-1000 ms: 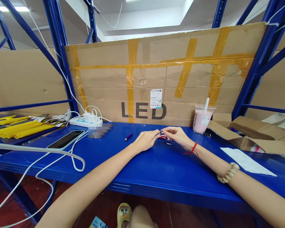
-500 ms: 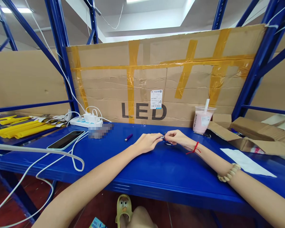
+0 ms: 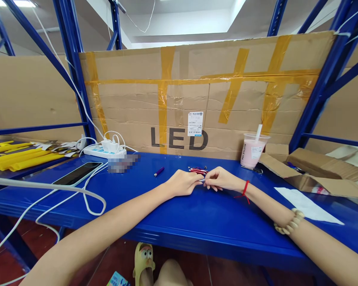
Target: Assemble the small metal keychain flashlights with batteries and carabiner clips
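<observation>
My left hand (image 3: pixel 180 183) is closed, thumb and fingers pinching a small silvery piece (image 3: pixel 202 180) whose kind is too small to make out. From the other side my right hand (image 3: pixel 222 178) pinches at the same piece, so the two sets of fingertips almost meet just above the blue table. Right behind them lie slim, shiny red and silver pen-like pieces (image 3: pixel 197 171), partly covered by my fingers. Off to the left of my left hand, a short purple pen-like piece (image 3: pixel 159 172) rests by itself on the table.
A pink drink cup with a straw (image 3: pixel 253 151) stands right of my hands, near an open cardboard box (image 3: pixel 313 171) and white paper (image 3: pixel 308 204). Leftward are a phone (image 3: pixel 77 173), a power strip (image 3: pixel 104 150), white cables and yellow rods (image 3: pixel 30 159). Cardboard (image 3: pixel 131 103) walls the back.
Both hands have come slightly nearer to me, staying together on the small piece. The red and silver pieces behind them now show more. My view has shifted a little.
</observation>
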Demonstrator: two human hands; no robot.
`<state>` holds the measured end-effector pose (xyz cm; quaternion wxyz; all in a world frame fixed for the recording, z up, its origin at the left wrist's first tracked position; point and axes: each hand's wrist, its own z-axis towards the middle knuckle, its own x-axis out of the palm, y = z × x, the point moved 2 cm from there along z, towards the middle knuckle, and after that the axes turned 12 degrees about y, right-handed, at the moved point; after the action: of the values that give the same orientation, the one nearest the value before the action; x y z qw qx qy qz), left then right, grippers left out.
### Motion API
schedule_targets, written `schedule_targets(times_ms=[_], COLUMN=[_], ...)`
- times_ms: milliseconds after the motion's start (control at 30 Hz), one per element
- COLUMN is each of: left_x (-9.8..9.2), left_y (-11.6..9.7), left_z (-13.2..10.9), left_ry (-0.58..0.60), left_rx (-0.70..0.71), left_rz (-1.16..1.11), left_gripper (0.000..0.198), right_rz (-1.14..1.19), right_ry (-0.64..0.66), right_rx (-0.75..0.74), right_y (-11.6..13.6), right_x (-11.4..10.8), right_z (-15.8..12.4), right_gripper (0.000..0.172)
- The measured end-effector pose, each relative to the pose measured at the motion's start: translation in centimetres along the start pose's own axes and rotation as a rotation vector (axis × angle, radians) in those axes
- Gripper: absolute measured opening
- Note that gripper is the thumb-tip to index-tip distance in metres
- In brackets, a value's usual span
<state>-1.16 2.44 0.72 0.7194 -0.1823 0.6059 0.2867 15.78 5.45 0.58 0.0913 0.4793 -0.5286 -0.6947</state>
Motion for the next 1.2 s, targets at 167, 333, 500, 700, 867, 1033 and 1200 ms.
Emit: schedule_targets(times_ms=[167, 333, 500, 700, 867, 1033, 1200], left_x=[0.0, 0.0, 0.1, 0.2, 0.1, -0.1, -0.2], left_y=[0.0, 0.1, 0.4, 0.6, 0.7, 1.0, 1.3], left_z=[0.0, -0.1, 0.1, 0.4, 0.7, 0.9, 0.9], left_ry=[-0.004, -0.044, -0.061, -0.043, -0.036, -0.086, -0.11], left_rx=[-0.021, -0.039, -0.071, -0.086, -0.18, -0.253, -0.264], left_rz=[0.019, -0.031, -0.035, 0.001, -0.02, -0.047, -0.035], left_gripper=[0.026, 0.028, 0.03, 0.032, 0.03, 0.03, 0.029], right_rz=[-0.049, -0.021, 0.065, 0.068, 0.027, -0.122, -0.305], right_ry=[0.005, -0.028, -0.043, -0.036, -0.137, -0.36, -0.557], right_rx=[-0.028, -0.034, -0.004, -0.01, -0.014, -0.073, -0.179], right_y=[0.4, 1.1, 1.6, 1.0, 0.9, 1.1, 1.4], right_x=[0.4, 0.6, 0.7, 0.4, 0.2, -0.3, -1.0], right_z=[-0.1, 0.0, 0.1, 0.3, 0.7, 0.6, 0.0], right_gripper=[0.036, 0.042, 0.049, 0.049, 0.046, 0.04, 0.04])
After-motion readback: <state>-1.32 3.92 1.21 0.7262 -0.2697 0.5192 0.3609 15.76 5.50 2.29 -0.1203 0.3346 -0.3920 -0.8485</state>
